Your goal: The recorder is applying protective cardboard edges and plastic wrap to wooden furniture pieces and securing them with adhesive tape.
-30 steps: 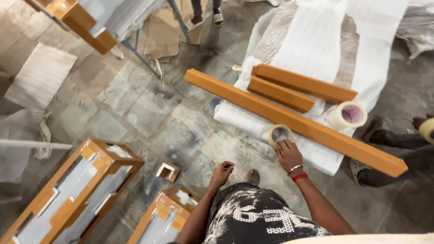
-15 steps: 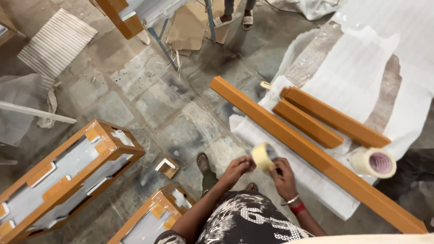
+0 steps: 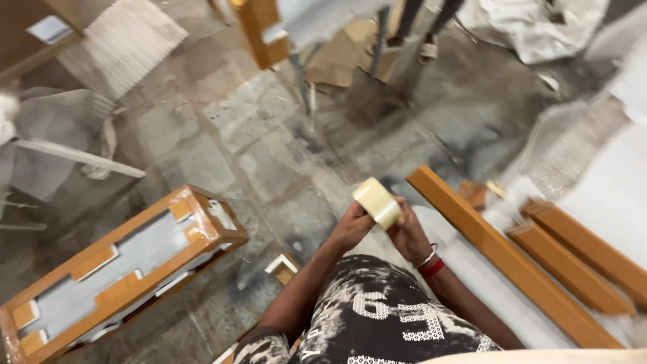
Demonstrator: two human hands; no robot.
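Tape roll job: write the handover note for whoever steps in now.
Left hand and right hand both hold the tape roll in front of the body, above the floor.
Long wooden plank lies on white sheet at right, two shorter planks beside it.
Wrapped wooden frame lies on the floor at left.
Done: roll is in hand.
Left: no tape on the planks yet, as far as visible.

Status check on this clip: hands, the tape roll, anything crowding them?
Left hand and right hand both gripping the tape roll, held up at chest height. Long orange wooden beam lies on the floor just right of the hands. Nothing touching the roll besides the hands.
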